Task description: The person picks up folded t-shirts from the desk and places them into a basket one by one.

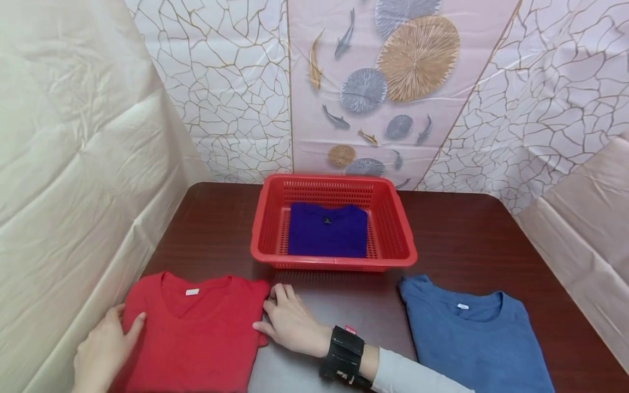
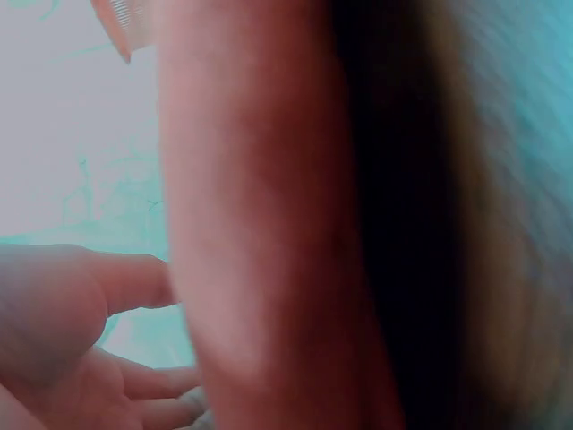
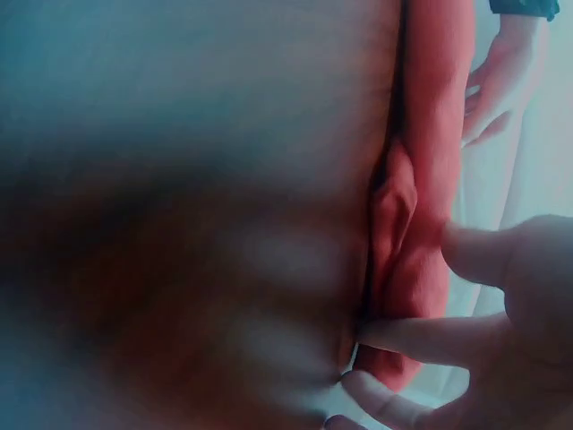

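A folded red T-shirt lies at the front left of the table, its neckline toward the back and a white label inside the collar. My left hand is at its left edge, thumb over the fabric and fingers along the side. At the right sleeve edge is my right hand, wearing a black wrist strap. In the right wrist view, the thumb and fairly straight fingers stand spread apart around the edge of the red fabric. The left wrist view shows my left thumb and fingers extended.
Behind the hands stands a red plastic basket with a folded dark blue T-shirt in it. A folded lighter blue T-shirt lies at the front right. Patterned cloth hangs along the back of the dark wooden table.
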`<state>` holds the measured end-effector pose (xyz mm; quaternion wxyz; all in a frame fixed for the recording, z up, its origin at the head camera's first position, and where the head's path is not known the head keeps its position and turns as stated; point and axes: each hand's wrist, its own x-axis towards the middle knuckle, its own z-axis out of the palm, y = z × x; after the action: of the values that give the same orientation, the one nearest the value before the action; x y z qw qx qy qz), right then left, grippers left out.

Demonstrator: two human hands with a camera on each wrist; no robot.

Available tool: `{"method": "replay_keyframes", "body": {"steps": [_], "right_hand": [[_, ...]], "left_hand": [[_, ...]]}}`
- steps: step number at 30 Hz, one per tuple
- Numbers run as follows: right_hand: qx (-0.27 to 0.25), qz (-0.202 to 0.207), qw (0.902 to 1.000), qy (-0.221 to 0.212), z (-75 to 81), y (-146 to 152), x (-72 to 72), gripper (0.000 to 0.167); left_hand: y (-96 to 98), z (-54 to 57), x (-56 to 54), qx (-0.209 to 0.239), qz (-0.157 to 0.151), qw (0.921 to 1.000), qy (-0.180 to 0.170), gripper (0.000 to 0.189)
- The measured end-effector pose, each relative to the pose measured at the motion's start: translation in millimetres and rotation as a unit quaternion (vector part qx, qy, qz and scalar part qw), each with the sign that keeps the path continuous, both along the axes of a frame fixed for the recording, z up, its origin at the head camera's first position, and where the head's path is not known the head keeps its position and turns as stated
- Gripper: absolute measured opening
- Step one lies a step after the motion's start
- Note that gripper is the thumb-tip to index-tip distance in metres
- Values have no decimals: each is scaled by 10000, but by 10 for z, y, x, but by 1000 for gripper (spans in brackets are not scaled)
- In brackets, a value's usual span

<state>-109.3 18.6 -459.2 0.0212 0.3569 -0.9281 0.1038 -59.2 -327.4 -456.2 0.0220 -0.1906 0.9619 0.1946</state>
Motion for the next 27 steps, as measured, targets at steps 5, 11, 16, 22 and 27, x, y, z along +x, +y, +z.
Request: {"method": "replay_keyframes", "body": {"steps": [5,11,16,22,27], "right_hand": [[-424,109,9969,-661,15,-51,-13,28],[-1529,-240,9568,-2462,22,-91,-50,32],[-3425,-717,7949,-4957,0,-153,-40,54],[-4242,-816,6206,-6544,-73,-186,-66,61],[-4224,-831,5797,-6919,-113,-222,-121,65]], "left_hand": [[-78,-16,-20,287,-100,9992,-263,68],[-169,-37,-46,513,-437,9964,-508,70],[-208,-19,-59,960,-601,9918,-588,66],[-251,-72,-37,2549,-641,9620,-738,68],[-332,-166,-7,3831,-696,9157,-992,78]]}}
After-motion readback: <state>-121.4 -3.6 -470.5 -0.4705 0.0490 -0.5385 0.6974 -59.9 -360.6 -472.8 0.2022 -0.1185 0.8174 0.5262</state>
